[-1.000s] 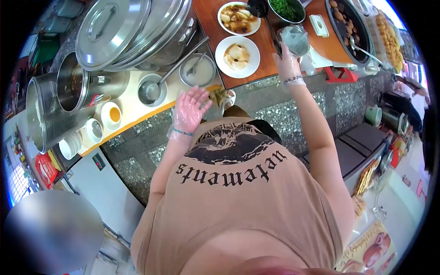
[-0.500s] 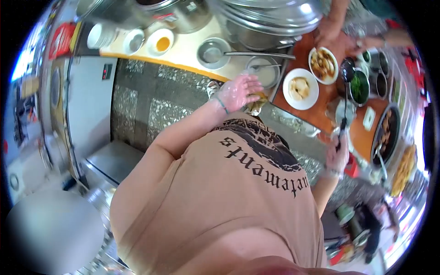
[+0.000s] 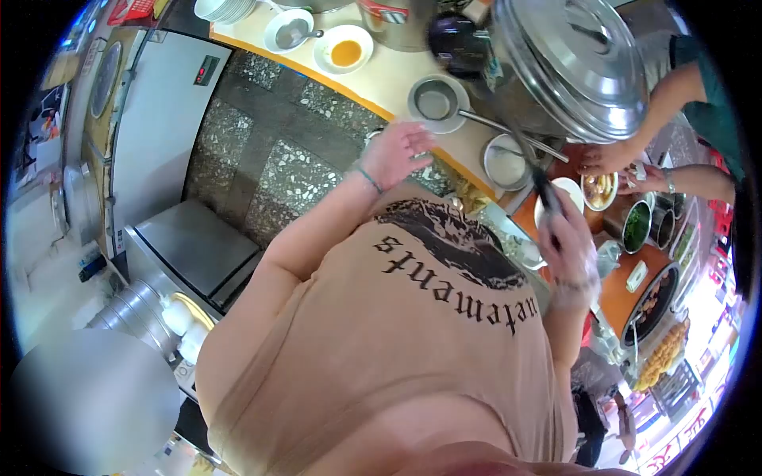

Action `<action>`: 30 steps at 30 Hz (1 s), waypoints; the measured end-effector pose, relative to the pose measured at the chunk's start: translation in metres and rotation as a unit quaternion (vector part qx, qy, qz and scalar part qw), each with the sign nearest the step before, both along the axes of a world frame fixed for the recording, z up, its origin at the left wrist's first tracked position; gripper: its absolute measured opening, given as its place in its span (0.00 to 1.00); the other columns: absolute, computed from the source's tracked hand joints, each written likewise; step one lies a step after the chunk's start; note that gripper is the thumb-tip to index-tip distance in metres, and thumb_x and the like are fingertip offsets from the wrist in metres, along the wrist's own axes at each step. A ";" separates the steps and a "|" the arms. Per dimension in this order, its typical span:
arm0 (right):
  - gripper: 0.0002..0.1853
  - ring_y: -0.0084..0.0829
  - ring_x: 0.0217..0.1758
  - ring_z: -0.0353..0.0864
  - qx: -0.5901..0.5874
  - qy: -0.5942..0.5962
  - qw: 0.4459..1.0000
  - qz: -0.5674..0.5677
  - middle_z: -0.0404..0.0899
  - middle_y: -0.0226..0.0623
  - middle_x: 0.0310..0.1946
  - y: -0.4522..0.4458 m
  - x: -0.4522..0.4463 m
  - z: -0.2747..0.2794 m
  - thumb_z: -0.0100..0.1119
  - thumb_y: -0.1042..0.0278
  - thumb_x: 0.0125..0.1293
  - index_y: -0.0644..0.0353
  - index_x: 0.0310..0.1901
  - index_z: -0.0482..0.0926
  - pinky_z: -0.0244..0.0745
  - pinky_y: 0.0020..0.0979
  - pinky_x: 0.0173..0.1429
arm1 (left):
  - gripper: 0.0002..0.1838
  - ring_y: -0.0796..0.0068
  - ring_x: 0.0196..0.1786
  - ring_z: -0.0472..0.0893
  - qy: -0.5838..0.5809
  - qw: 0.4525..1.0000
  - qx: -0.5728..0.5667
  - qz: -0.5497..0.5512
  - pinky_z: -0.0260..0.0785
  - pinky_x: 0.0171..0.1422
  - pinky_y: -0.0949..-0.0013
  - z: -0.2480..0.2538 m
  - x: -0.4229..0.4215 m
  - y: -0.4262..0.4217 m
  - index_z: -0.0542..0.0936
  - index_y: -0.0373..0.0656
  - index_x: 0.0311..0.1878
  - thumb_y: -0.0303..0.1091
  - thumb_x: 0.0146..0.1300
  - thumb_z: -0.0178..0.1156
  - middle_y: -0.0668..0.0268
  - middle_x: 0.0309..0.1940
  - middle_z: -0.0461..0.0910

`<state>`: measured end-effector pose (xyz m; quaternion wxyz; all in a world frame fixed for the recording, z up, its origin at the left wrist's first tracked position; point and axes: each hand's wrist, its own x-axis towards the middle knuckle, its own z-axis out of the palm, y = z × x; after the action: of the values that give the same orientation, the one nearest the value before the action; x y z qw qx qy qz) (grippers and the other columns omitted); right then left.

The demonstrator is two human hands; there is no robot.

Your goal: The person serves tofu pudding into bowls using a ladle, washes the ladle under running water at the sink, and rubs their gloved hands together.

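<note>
My right hand (image 3: 567, 238), in a clear plastic glove, is closed round the black handle of a ladle. The dark bowl of the ladle (image 3: 459, 46) is over the back counter, beside the big lidded steel pot (image 3: 571, 67). Partly behind my right hand is a white bowl (image 3: 565, 193) on the orange board; its contents are mostly hidden. My left hand (image 3: 399, 155), also gloved, hangs in front of the counter with fingers apart and nothing in it. Nearest to it is a white bowl (image 3: 458, 125) with a metal strainer (image 3: 436, 100) resting in it.
A co-worker's hands (image 3: 607, 159) are at a bowl of food (image 3: 599, 192) on the right. Nearby stand a pot of chopped greens (image 3: 636, 226) and a dark pan (image 3: 657, 301). A bowl of orange liquid (image 3: 345, 53) and stacked plates (image 3: 226, 9) line the counter.
My right hand has swung the ladle up and left, from beside the greens to near the big pot. The left hand stays raised and open. The view has turned, shifting the counter.
</note>
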<state>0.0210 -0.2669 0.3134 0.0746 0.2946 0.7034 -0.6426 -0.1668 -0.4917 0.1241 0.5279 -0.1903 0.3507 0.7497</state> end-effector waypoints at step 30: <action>0.20 0.30 0.53 0.77 0.134 0.005 0.839 -0.528 0.79 0.41 0.50 0.062 0.104 -0.199 0.54 0.60 0.67 0.65 0.54 0.76 0.69 0.29 0.59 | 0.29 0.56 0.67 0.63 0.046 0.951 -0.012 -0.304 0.55 0.71 0.52 -0.040 0.017 0.111 0.64 0.40 0.64 0.52 0.69 0.45 0.54 0.64 0.64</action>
<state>0.1252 -0.2047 0.1141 -0.3195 0.6255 0.5209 -0.4852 -0.1498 -0.3812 0.0838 0.7119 -0.0461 0.4247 0.5574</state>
